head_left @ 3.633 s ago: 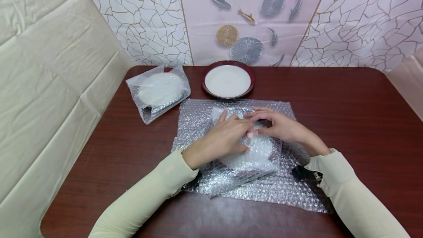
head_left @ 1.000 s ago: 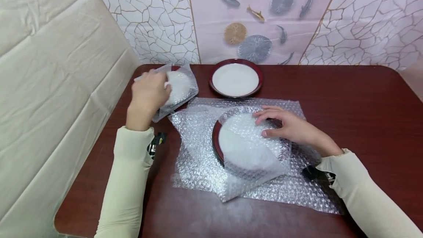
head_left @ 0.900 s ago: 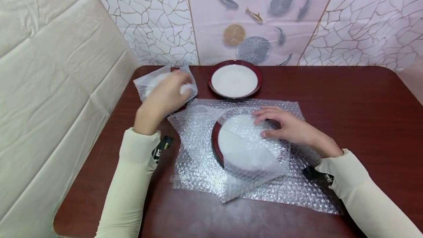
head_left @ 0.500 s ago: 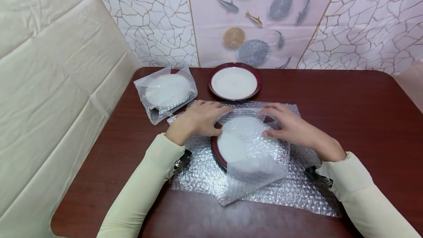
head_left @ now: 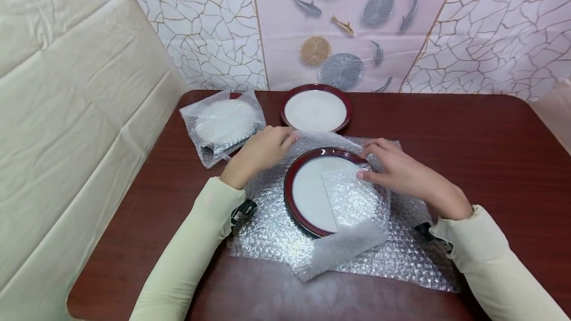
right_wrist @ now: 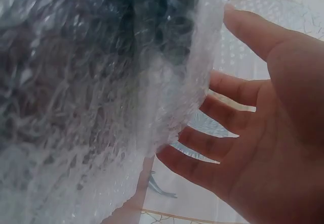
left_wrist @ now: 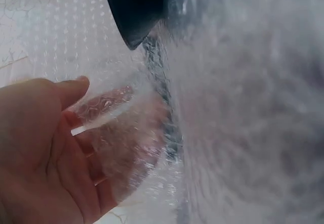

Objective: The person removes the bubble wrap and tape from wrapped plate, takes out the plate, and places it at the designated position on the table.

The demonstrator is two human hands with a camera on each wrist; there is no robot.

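A dark-red-rimmed white plate (head_left: 308,192) lies on a sheet of bubble wrap (head_left: 272,241), with wrap folded over its right side and near edge. My left hand (head_left: 260,151) pinches a raised bubble wrap flap (head_left: 323,138) beyond the plate's far left rim. In the left wrist view, the fingers of that hand (left_wrist: 45,148) lie behind the clear wrap. At the far right rim, my right hand (head_left: 399,170) touches the folded wrap with thumb and fingertips. The right wrist view shows this hand (right_wrist: 283,118) with fingers spread along the wrapped edge.
A second plate (head_left: 315,110) with the same red rim stands behind, close to the raised flap. At the back left sits a bubble-wrapped plate (head_left: 227,122). The brown table (head_left: 482,152) meets a patterned backdrop (head_left: 499,38) and a cream cloth (head_left: 85,113) on the left.
My left hand came from the wrapped plate at the left to the far edge and raised the wrap there, baring more of the plate. The right hand stays at the right rim.
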